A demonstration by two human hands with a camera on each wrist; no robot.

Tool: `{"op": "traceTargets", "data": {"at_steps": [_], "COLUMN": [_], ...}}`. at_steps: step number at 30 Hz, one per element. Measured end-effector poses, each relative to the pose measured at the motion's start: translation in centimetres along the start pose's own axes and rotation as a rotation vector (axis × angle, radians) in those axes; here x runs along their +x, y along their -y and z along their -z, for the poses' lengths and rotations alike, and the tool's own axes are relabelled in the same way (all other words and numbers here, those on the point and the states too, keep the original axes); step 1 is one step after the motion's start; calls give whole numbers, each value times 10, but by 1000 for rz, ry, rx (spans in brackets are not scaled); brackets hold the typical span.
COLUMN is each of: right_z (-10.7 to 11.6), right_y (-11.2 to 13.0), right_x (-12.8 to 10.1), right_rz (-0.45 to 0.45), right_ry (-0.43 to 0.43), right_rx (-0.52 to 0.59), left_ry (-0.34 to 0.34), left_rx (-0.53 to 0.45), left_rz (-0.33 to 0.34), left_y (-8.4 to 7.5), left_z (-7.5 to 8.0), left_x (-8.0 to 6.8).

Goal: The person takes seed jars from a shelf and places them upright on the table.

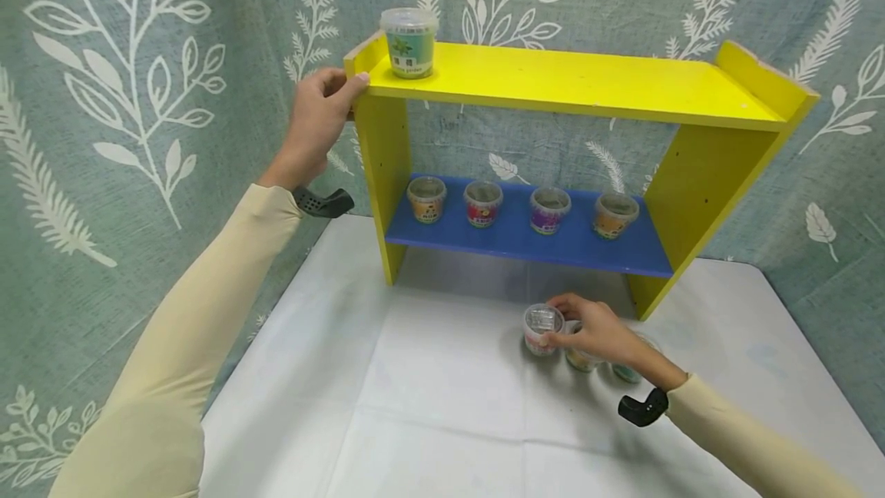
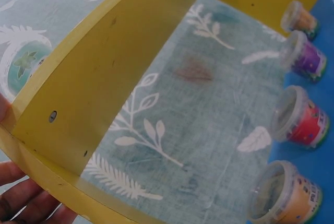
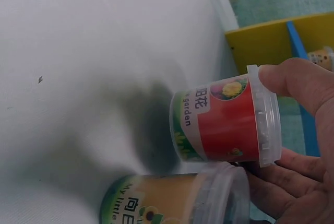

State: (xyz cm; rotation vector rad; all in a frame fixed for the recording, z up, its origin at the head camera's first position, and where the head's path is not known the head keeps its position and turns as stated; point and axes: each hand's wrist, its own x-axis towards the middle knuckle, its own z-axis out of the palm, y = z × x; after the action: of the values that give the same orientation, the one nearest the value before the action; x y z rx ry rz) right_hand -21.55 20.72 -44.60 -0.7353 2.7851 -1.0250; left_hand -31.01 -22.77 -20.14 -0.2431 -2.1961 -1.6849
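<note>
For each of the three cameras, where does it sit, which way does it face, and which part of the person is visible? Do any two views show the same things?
Head: worn on the head, looking forward and down at the shelf and table; both sleeves, the left hand and right hand show.
Left wrist: looks under the shelf top towards the cups on the blue board; only fingertips show.
Right wrist: looks down at the table; fingers hold a red cup.
Shared: head and left wrist both show the row of four cups; head and right wrist both show the red cup.
</note>
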Motion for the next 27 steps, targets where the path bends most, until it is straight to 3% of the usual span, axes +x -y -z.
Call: {"op": "traceTargets", "data": {"at_steps": [13,27], "right_z": [-7,0], "right_y": [-3,0], "right_x": [-2,-3], "right_rz": [-11,-15], "right_ry": [29,76], "right_rx": [-91,-120], "left_ry": [7,2], "left_rx": [-3,-11], "left_rz": [3,6], "left_y": [1,-1], "left_z": [1,0], "left_x": [0,-1]}}
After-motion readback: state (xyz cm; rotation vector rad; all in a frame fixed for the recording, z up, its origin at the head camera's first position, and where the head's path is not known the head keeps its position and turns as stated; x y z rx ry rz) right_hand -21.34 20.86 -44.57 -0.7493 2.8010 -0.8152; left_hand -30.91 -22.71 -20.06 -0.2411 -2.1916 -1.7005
